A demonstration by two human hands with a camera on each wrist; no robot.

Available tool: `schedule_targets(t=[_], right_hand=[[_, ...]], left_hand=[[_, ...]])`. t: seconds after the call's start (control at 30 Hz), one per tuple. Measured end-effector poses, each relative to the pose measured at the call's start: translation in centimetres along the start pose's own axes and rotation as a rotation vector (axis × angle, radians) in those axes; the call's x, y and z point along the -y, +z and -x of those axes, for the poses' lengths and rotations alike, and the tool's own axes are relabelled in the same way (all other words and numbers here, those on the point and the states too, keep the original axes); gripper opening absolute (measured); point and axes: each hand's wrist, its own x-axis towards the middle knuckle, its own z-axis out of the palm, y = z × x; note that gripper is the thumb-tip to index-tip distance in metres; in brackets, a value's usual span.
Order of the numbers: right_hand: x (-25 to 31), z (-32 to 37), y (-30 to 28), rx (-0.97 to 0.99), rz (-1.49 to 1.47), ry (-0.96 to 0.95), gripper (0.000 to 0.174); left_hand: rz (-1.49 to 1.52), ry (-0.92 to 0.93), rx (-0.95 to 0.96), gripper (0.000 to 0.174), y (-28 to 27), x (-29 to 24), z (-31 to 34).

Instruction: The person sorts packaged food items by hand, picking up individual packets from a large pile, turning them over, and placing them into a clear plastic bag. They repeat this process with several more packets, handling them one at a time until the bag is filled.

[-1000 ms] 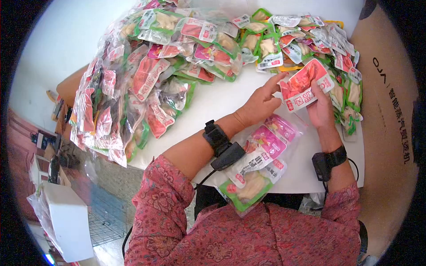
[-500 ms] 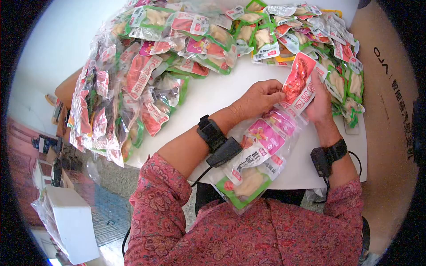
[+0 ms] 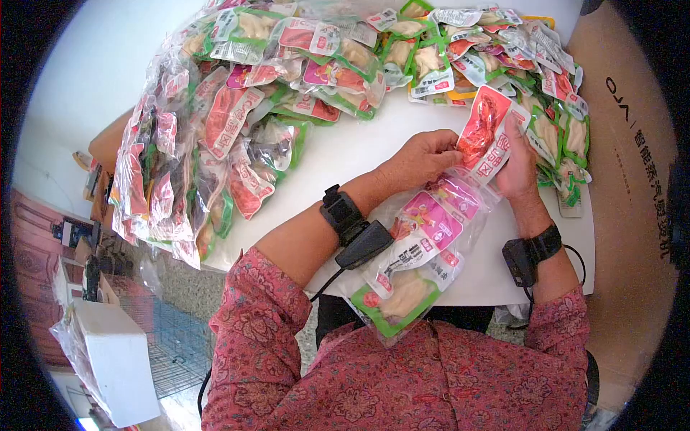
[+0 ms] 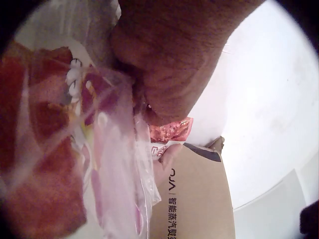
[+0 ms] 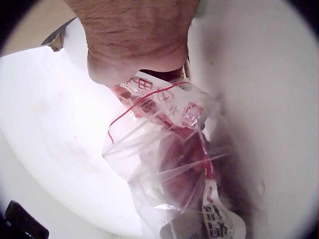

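In the head view, the right hand [image 3: 519, 161] grips a red-and-white food packet [image 3: 483, 133] with a picture of reddish meat on its front. The left hand [image 3: 422, 164] has curled fingers at the packet's lower left edge, where it pinches the mouth of a clear zip bag [image 3: 471, 215]. Inside this bag lie a pink-and-white packet [image 3: 424, 223] and a green-edged packet [image 3: 395, 305] of pale meat. The right wrist view shows the bag's red zip line [image 5: 144, 104] running across the lower end of the red packet. The left fingertips are partly hidden.
A large heap of filled clear bags [image 3: 237, 129] covers the left of the white table [image 3: 345, 165]. Loose packets [image 3: 431, 61] pile up at the back right. A tall cardboard box [image 3: 625, 179] stands along the right side. At lower left are a white box [image 3: 118, 366] and wire cage [image 3: 176, 355].
The left hand's outstretched index finger has curled in, and that hand now pinches at the packet's lower left. The red packet has turned more upright in the right hand.
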Motion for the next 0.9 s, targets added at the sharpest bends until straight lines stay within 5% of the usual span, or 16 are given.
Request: schedule_targets(t=[0.4, 0.9], right_hand=[[-0.3, -0.5, -0.5, -0.047, -0.11, 0.036, 0.037], [-0.9, -0.9, -1.9, 0.048, 0.176, -0.011, 0.025]], left_hand=[[0.003, -0.002, -0.104, 0.012, 0.1, -0.6, 0.3], [0.305, 0.105, -0.229, 0.024, -0.4, -1.1, 0.1]])
